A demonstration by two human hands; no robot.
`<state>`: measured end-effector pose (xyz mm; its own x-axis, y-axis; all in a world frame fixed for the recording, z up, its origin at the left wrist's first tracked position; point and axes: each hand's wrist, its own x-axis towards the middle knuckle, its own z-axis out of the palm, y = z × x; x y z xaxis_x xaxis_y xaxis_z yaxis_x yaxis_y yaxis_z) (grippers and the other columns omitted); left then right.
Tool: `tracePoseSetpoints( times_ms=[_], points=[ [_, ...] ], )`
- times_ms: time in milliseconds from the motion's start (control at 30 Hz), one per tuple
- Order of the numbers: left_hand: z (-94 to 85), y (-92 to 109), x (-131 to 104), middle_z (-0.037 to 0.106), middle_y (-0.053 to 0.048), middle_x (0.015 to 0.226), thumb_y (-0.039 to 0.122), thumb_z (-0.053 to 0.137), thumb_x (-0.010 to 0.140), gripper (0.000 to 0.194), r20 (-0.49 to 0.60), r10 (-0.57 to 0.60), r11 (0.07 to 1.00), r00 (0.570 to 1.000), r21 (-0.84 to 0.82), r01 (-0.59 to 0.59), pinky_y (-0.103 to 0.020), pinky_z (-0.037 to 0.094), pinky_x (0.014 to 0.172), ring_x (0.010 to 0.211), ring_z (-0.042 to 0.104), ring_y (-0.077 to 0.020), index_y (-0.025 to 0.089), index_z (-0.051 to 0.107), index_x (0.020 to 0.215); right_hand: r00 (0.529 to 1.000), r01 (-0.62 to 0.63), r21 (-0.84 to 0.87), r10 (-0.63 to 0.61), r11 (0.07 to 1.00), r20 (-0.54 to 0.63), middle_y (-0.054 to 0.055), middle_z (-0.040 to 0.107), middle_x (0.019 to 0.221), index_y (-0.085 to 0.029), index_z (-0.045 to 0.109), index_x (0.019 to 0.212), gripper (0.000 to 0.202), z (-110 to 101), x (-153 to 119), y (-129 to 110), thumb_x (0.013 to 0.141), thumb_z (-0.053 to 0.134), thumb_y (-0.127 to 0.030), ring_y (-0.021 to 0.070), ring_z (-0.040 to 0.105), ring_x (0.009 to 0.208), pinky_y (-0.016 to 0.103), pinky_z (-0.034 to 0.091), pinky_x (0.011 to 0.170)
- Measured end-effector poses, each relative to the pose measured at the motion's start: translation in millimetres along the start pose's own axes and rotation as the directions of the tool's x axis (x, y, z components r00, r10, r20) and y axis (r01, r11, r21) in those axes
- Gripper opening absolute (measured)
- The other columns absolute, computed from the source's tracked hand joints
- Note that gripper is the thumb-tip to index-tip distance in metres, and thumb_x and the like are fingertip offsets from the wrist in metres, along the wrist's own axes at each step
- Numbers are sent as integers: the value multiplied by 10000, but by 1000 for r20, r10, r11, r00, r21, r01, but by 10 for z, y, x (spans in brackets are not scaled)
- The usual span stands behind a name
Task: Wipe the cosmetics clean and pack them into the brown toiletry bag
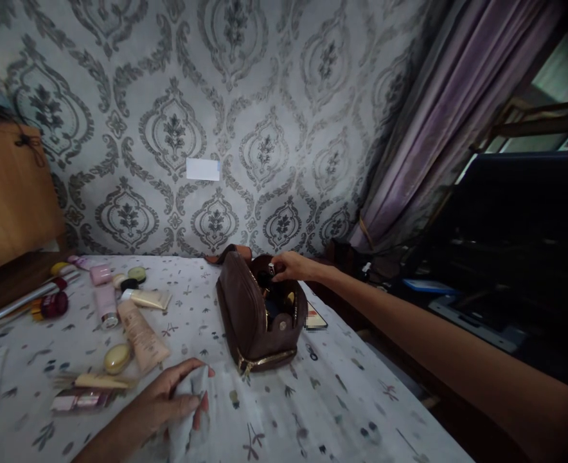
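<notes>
A brown cosmetic bag (238, 302) stands unzipped on the patterned sheet, with dark items partly visible inside. My right hand (288, 265) is at the bag's far rim, its fingers closed around a small dark and silver item (271, 269) whose kind I cannot make out. Nearer to me, my left hand (175, 392) has its fingers curled round a thin white cloth (186, 386), which hangs down toward the sheet. Left of the bag lie a beige squeeze tube (142, 337), a round cream-coloured compact (117, 358) and a pink tube (105, 305).
More cosmetics cover the left side, among them a dark red jar (53, 305), a cream tube (151, 298) and a pink clear case (79, 401). A phone (315, 316) lies right of the bag. Behind runs a patterned wall (265, 128); a large dark object (515, 218) stands right.
</notes>
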<state>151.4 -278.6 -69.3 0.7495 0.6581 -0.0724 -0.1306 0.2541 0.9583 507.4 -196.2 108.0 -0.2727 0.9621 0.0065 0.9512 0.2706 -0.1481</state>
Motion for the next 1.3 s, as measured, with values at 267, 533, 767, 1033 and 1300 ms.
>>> tracePoseSetpoints(
  times_ms=[267, 533, 767, 1033, 1300],
  points=[
    [-28, -38, 13, 685, -54, 801, 532, 818, 666, 596, 29, 14, 999, 999, 29, -14, -203, 360, 497, 590, 607, -130, 156, 638, 1091, 997, 69, -47, -70, 996, -11, 38, 642, 729, -112, 685, 861, 138, 8, -41, -7, 823, 641, -237, 141, 533, 660, 244, 354, 625],
    [18, 67, -17, 682, -40, 822, 533, 819, 666, 593, 42, -14, 999, 999, 34, 13, -231, 426, 589, 637, 609, -135, 157, 629, 1082, 990, 130, -27, -128, 991, 57, 7, 604, 687, -103, 680, 899, 140, 1, 41, -49, 805, 636, -198, 121, 494, 615, 228, 351, 604],
    [46, 89, -16, 670, -38, 772, 602, 822, 611, 682, 17, -58, 995, 998, 76, 57, -227, 398, 552, 633, 583, -139, 160, 625, 1091, 989, 126, -17, -124, 992, 78, 5, 609, 662, -110, 688, 847, 142, 3, 96, -29, 782, 653, -231, 120, 491, 596, 229, 338, 574],
    [6, 54, -9, 675, -56, 830, 589, 826, 610, 680, 22, -78, 994, 997, 78, 76, -219, 377, 515, 632, 593, -142, 165, 620, 1100, 988, 145, -16, -144, 989, 53, 13, 640, 687, -119, 702, 876, 219, -29, 4, 13, 818, 637, -320, 123, 516, 613, 220, 357, 569],
    [93, 153, -36, 669, -30, 788, 588, 857, 552, 687, -3, -101, 993, 995, 60, 101, -214, 396, 528, 613, 575, -124, 163, 641, 1047, 991, 133, -46, -134, 990, -23, 50, 718, 892, -160, 702, 1116, 364, 6, 42, 114, 811, 668, -355, 178, 612, 777, 234, 437, 672]
  ],
)
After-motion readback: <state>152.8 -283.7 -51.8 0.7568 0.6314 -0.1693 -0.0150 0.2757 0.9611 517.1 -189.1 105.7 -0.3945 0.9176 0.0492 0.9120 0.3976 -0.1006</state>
